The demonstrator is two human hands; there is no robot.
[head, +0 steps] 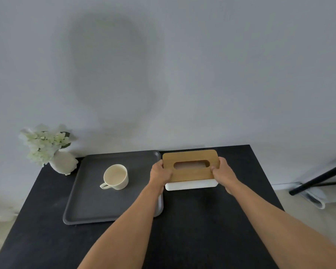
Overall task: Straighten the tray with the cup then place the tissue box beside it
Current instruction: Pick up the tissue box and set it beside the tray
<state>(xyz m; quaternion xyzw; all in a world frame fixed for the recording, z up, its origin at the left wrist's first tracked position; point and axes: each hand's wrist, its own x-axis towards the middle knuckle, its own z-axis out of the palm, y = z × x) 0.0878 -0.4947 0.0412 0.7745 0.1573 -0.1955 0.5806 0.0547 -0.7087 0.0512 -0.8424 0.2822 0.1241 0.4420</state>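
Both forearms reach out, the left hand [160, 172] and right hand [224, 172] clamped on the tissue box [191, 167] just right of the squared tray [89, 200] holding the cup [115, 176]; seemingly only release remains

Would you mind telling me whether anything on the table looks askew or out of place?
Nothing stands out. The tray lies roughly square to the table edge with the cup upright on it, and both hands, left and right, hold the tissue box level just beside the tray.
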